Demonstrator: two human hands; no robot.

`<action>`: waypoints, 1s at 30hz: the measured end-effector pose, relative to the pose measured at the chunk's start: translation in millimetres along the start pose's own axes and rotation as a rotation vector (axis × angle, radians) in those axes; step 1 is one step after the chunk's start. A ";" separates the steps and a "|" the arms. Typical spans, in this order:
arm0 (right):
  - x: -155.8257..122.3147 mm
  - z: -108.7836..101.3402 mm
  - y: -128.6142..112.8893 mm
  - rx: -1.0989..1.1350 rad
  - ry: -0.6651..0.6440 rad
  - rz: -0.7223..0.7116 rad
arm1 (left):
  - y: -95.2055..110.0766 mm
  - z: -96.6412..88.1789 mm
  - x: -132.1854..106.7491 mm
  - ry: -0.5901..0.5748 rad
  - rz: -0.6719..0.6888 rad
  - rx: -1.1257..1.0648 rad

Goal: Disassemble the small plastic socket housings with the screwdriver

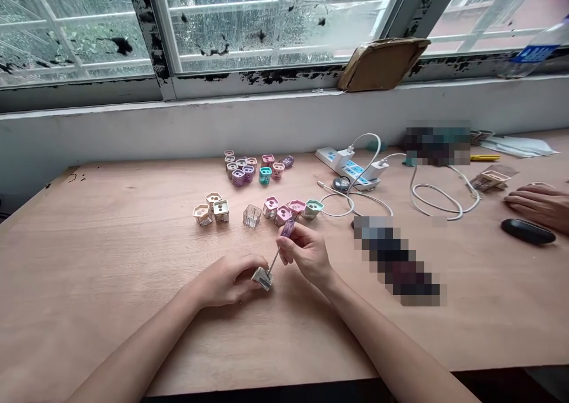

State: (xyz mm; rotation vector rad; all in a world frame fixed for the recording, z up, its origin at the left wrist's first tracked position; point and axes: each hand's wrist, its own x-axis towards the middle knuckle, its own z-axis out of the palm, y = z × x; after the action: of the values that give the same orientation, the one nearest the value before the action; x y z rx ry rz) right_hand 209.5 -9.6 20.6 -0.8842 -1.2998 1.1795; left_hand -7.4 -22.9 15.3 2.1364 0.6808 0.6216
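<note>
The purple-handled screwdriver (288,229) is pinched between the thumb and fingers of the right hand (306,252), its steel shaft touching a clear plastic block (262,278) held curled in the left hand (226,281). Eight small plastic blocks (283,216) stand on the table (89,272) at twelve o'clock, about eleven more (248,172) are clustered beyond them, and one power strip (342,163) lies at one o'clock.

Clear plastic housing (262,279), tilted — purple-handled screwdriver (288,229) touching
</note>
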 end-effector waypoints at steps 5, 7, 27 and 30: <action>-1.1 -0.6 1.9 -0.008 -0.022 -0.011 | 1.4 -0.9 1.6 0.005 0.017 -0.007; -1.5 -1.0 2.6 -0.023 -0.021 -0.013 | 2.8 -1.7 3.1 -0.004 0.039 -0.009; -2.7 -2.5 -0.4 0.046 -0.041 -0.061 | -1.7 -4.8 0.6 0.052 0.064 0.120; -3.1 -3.8 0.5 0.067 -0.060 -0.075 | -4.4 -5.8 -1.2 0.066 0.068 0.157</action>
State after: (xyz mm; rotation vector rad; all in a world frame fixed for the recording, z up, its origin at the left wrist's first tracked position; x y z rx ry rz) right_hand 213.5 -11.9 18.9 -0.7498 -1.3230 1.1916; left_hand -13.0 -18.1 14.9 2.3007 0.7160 0.6973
